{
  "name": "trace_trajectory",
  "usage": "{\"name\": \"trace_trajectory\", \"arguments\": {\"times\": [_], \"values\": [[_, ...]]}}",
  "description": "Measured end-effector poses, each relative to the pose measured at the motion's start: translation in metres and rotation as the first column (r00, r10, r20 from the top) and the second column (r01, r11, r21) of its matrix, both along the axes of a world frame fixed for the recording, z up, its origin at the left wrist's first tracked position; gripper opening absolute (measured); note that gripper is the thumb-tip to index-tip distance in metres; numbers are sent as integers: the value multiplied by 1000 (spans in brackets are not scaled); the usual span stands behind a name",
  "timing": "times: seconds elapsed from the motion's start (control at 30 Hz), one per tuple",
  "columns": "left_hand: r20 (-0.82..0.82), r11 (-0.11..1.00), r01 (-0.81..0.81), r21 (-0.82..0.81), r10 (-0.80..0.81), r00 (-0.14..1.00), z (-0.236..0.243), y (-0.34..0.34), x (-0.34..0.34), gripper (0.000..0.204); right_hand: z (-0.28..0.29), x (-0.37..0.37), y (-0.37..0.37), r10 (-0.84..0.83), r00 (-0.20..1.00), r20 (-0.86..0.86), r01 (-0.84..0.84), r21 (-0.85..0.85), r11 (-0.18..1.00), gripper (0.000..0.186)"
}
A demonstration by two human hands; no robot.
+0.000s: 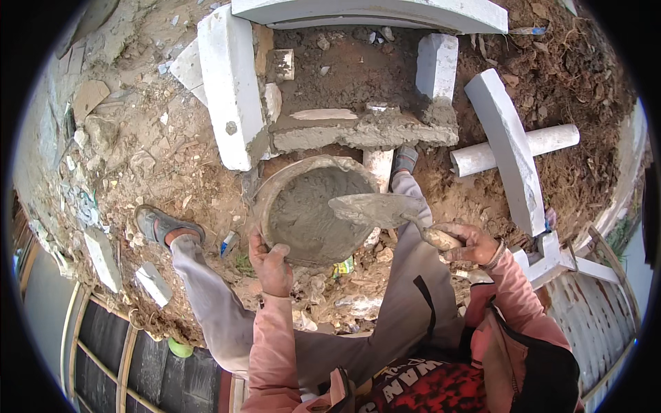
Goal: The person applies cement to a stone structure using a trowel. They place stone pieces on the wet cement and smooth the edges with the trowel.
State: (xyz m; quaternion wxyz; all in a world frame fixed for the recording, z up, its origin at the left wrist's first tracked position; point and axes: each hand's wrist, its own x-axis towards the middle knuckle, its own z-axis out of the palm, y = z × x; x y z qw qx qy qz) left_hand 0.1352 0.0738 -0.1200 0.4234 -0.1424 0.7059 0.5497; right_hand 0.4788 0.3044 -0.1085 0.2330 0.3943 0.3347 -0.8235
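Right hand had fingers clamped round the handle of the trowel; left hand had fingers curled at the basin rim. A wrist roll could've dumped mortar outside. Blade overhung the basin's right side, tip leftward and slightly away, long axis slanting back rightward.

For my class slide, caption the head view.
The left hand grips a basin of wet grey mix; the right hand holds a trowel partly over it.
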Motion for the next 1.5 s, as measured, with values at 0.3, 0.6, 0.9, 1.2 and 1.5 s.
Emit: {"name": "trace_trajectory", "arguments": {"times": [0.3,0.6,0.9,1.2,1.5], "values": [[134,970,238,-52,-229,964,-156,-66,61,64,-108,-23,-61,585,802,124,-579,407,707,59],[210,891,453,4,-444,871,-284,-88,32,68,-245,-41,-118,656,748,99,-616,471,631,61],[99,528,833,-166,-831,547,-343,-73,28,65,-166,53,12,233,965,117,-231,-37,972,64],[-169,234,838,-493,-971,171,-365,-54,57,63,-74,107,270,174,851,496,-417,436,798,71],[-162,243,840,-485,-969,187,-371,-29,58,65,-274,37,403,374,-71,925,-755,195,-626,51]]}}
